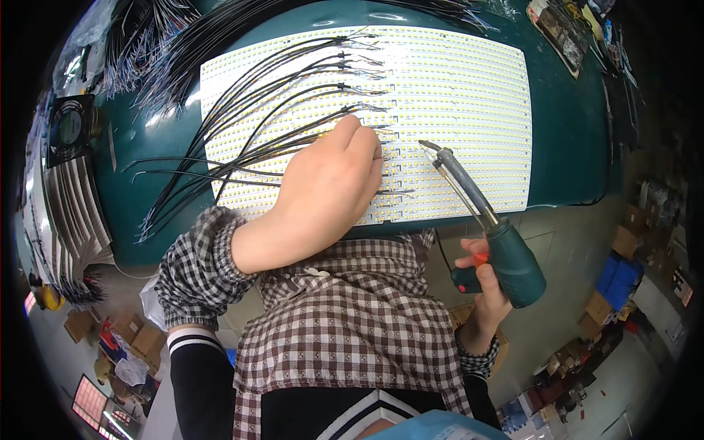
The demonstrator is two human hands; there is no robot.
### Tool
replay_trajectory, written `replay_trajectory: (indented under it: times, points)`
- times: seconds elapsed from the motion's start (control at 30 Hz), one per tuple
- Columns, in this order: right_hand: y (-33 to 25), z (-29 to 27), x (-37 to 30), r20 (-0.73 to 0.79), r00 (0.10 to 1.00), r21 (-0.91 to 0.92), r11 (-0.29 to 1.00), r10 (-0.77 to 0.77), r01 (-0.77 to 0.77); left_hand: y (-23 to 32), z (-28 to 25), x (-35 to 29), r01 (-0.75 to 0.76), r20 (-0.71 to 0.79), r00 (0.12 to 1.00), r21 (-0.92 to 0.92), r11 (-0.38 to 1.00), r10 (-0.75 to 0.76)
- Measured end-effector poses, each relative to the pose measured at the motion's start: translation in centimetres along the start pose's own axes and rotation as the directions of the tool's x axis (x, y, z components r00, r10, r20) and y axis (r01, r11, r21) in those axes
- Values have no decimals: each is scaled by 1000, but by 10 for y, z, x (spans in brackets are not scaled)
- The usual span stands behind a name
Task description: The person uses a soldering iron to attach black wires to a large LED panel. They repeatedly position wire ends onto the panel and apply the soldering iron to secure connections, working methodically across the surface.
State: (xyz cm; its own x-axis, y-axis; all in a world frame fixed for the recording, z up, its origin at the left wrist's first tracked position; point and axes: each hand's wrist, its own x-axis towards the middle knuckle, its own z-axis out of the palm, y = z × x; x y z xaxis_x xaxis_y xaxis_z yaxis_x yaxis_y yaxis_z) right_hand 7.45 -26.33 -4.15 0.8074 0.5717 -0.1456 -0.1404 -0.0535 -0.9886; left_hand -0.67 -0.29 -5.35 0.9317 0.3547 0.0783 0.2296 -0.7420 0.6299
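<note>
A white LED panel sheet [469, 88], dotted with rows of small yellow LEDs, lies on the green table. Black cables [249, 95] with stripped, thin wire ends fan across its left half, their tips lined up near the middle. My left hand [330, 172] is closed over the panel, fingers pinched on a black cable; the fingers hide the exact grip. In my right hand [493, 290] is a soldering gun [513, 260] with a dark green handle and a red part by the fingers. Its tip [425, 145] points left, over the panel, a short way right of my left fingers.
Bundles of black cables [198, 51] with loose wire ends lie along the table's far edge. At the left stand a black fan [71, 130] and a stack of panel sheets [77, 205]. A worn, stained box [559, 33] sits far right. Cardboard boxes [627, 242] stand on the floor.
</note>
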Motion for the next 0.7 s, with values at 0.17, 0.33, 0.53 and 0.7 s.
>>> replay_trajectory:
  times: [0.17, 0.33, 0.53, 0.7]
  points:
    - [0, 2, -3, -2, 1000, 13, 1000, 13, -13, -8, 7, 2, -34, -47, 998, -13, 999, 33]
    - [2, -1, -5, 23, 999, 20, 999, 39, -39, -9, 2, 4, 26, -29, 999, -151, 988, -30]
    - [9, -7, -7, 90, 996, -68, 998, 21, -15, -8, 3, 4, 16, -36, 999, -140, 990, -22]
    - [0, 6, -5, 14, 997, -138, 988, 76, -73, -8, 0, 7, 26, -16, 999, -169, 985, -29]
